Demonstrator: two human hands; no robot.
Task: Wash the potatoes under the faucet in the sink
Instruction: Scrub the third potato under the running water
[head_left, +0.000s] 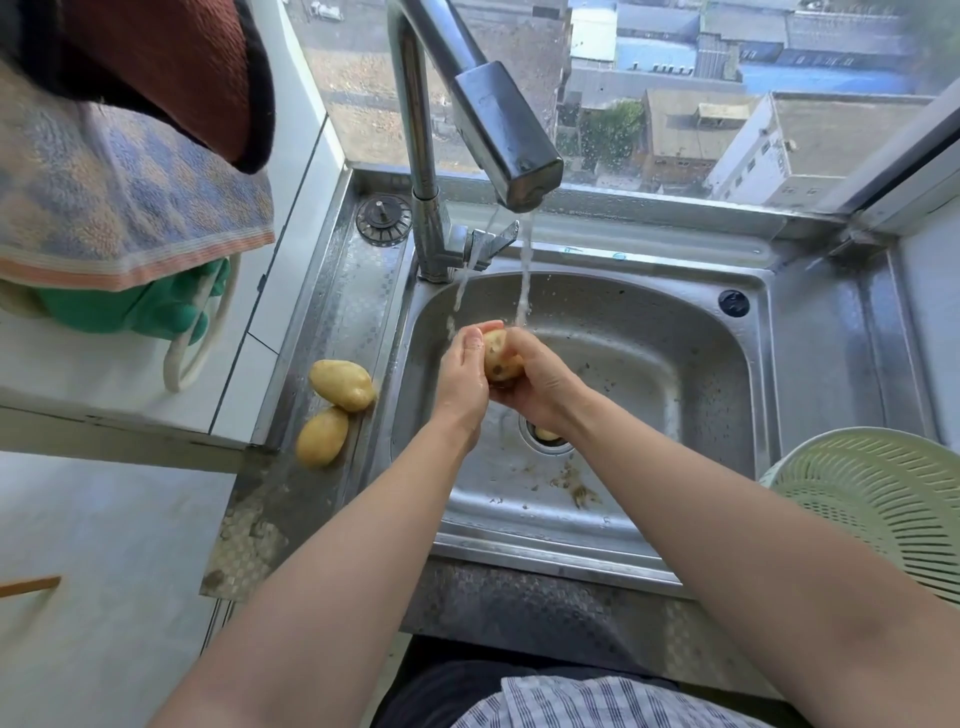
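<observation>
a green colander (878, 499) sits at the near right, beside the sink (675, 364). on the sink's left ledge lie a near potato (322, 436) and a far potato (343, 384), touching each other. over the basin's middle, the left hand (465, 371) and right hand (540, 387) both curl round a third potato (500, 358), gripping it between them just under the water (524, 280) falling from the faucet (506, 135) at the far edge.

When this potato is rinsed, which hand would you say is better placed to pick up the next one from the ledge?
Probably the left hand: the two yellow oval potatoes lie on the patterned steel ledge on its side of the basin; the right hand would have to cross over.
</observation>
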